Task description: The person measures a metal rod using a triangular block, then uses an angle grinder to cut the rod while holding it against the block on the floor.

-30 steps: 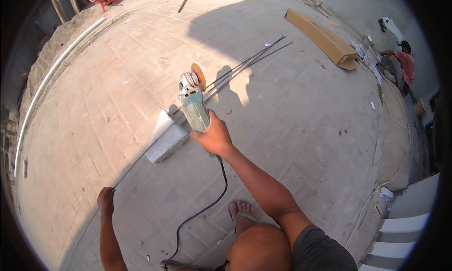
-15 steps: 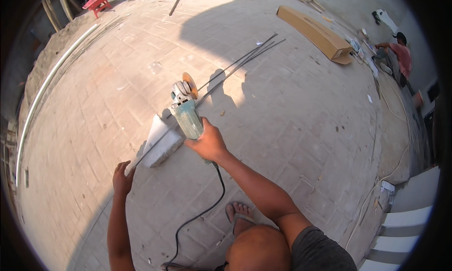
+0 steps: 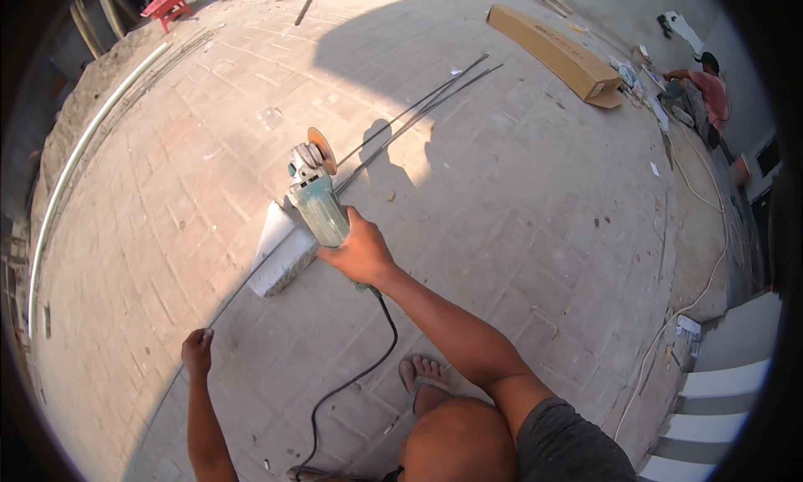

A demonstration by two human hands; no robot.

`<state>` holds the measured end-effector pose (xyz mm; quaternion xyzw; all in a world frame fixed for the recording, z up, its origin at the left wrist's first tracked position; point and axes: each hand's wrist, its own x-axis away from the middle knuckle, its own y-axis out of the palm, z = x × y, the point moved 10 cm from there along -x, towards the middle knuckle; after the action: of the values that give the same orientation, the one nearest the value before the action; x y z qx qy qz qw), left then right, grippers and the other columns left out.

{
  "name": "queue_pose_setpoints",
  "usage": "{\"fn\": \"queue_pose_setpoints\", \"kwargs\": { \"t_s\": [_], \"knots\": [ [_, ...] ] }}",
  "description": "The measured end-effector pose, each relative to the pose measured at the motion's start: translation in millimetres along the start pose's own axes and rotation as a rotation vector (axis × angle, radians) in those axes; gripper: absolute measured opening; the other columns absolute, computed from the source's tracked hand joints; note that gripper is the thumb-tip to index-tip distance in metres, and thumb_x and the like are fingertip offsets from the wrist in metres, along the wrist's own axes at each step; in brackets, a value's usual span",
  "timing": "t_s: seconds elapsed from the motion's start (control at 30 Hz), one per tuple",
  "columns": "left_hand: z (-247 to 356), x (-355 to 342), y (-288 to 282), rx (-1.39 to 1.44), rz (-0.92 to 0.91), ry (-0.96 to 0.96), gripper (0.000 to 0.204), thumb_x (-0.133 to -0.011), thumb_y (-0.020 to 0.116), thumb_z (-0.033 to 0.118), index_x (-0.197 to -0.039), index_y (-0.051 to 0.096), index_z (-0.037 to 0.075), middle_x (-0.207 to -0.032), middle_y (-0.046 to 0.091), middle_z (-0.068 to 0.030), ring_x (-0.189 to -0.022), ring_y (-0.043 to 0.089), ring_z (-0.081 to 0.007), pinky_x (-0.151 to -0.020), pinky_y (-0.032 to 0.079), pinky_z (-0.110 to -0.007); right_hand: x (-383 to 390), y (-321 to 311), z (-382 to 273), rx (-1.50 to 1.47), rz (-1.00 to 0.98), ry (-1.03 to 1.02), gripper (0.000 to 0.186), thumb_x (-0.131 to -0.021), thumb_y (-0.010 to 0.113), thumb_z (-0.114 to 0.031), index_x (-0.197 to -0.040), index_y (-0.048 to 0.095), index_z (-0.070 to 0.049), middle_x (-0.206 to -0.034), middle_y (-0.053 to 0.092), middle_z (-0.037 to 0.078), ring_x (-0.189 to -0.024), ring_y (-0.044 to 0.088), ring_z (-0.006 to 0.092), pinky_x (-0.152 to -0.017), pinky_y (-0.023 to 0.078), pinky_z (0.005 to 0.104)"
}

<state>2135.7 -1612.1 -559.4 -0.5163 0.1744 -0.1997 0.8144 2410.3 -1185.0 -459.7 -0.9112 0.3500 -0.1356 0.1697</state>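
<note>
Lettering [image 3: 549, 40], faint, on cardboard box [image 3: 554, 59]; angle grinder [image 3: 321, 212] in right hand [image 3: 361, 252]

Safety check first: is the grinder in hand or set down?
In hand: the right hand grips the grinder by its teal body.

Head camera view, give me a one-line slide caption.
Angle grinder in the right hand, left hand at a thin rod lying across a pale block.

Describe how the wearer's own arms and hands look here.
The left hand and right hand wear no gloves; the left forearm and right forearm are bare, with no watch or bracelet visible. A dark grey short sleeve shows on the right side; no left sleeve appears.
</note>
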Motion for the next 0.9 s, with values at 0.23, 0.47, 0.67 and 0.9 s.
{"fn": "queue_pose_setpoints", "kwargs": {
  "t_s": [0.23, 0.47, 0.67, 0.9],
  "knots": [
    [55.5, -21.8, 21.4, 0.007, -0.085, -0.077, 0.043, -0.09, 0.069, 0.045, -0.086, 0.074, 0.003, -0.069, 0.067, -0.0139, -0.066, 0.066, -0.0287, -0.063, 0.049, -0.039, -3.3, -0.1, -6.6, 0.034, -0.018, -0.003, 0.067, -0.072, 0.076, -0.024, -0.128, 0.049, 0.003, -0.109, 0.067, 0.025, -0.105, 0.066, 0.0377, -0.092, 0.053, 0.0425],
    [88.0, -42.6, 30.8, 0.056, -0.171, -0.027, 0.046, -0.089, 0.07, 0.047, -0.09, 0.076, 0.001, -0.07, 0.069, -0.0176, -0.067, 0.07, -0.0283, -0.064, 0.05, -0.039, -1.4, -0.1, -6.1, 0.041, -0.033, 0.02, 0.068, -0.073, 0.076, -0.025, -0.128, 0.049, 0.003, -0.11, 0.067, 0.025, -0.107, 0.066, 0.0372, -0.093, 0.053, 0.0424],
    [90.6, -58.1, 34.7, 0.08, -0.211, -0.01, 0.045, -0.088, 0.071, 0.046, -0.088, 0.077, 0.001, -0.068, 0.069, -0.0181, -0.065, 0.07, -0.0249, -0.063, 0.052, -0.038, -2.4, -0.7, -2.5, 0.028, -0.007, 0.002, 0.07, -0.071, 0.076, -0.025, -0.129, 0.048, 0.003, -0.111, 0.067, 0.026, -0.107, 0.066, 0.0377, -0.092, 0.053, 0.0421],
    [86.9, -60.3, 47.5, 0.164, -0.287, 0.024, 0.044, -0.088, 0.071, 0.045, -0.089, 0.079, 0.003, -0.071, 0.072, -0.0181, -0.067, 0.071, -0.0234, -0.067, 0.053, -0.036, -6.9, -0.1, 11.8, 0.098, -0.027, 0.085, 0.072, -0.071, 0.079, -0.026, -0.129, 0.047, 0.002, -0.11, 0.067, 0.025, -0.108, 0.065, 0.0375, -0.095, 0.052, 0.0435]
  ]
}}
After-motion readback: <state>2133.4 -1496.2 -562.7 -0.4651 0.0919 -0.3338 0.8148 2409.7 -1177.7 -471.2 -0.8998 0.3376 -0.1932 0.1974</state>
